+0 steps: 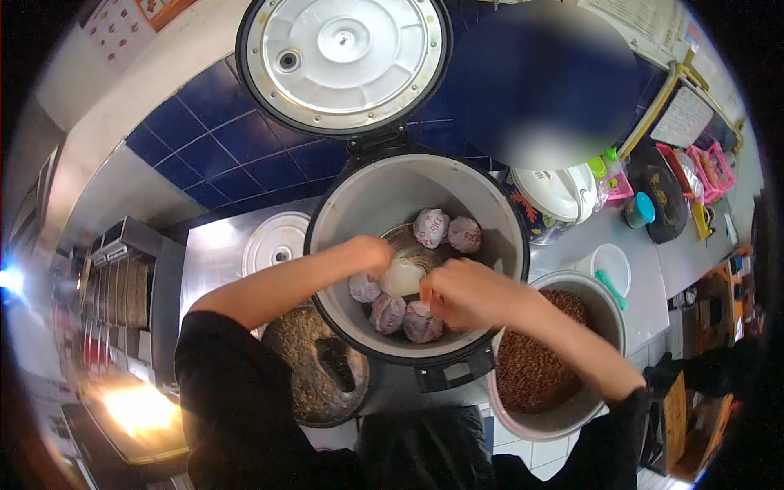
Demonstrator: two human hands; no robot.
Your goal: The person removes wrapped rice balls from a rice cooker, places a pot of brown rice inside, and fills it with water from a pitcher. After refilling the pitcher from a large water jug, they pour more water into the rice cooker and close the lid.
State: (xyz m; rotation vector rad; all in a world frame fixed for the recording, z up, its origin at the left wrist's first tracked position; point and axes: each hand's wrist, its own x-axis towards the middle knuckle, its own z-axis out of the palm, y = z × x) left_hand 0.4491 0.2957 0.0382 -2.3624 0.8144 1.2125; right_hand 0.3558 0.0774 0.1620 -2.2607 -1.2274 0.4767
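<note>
A large round cooker pot (343, 204) stands open in the middle, its lid (343, 37) raised behind it. Inside lie several paper-wrapped bundles, some printed "RICE", such as one at the back (431, 228) and one at the front (387, 314). My left hand (371, 255) reaches in from the left with its fingers curled down, their tips hidden. My right hand (453, 290) is closed above the front right bundle; what it holds, if anything, I cannot make out. Between both hands is a pale, blurred roundish thing (403, 278).
A pot of reddish-brown food (535, 367) stands at the right front, a pan of brownish food (314, 367) at the left front. Behind on the right are a white-lidded container (555, 193), a white tub (611, 268) with a green spoon, and a teal cup (640, 210).
</note>
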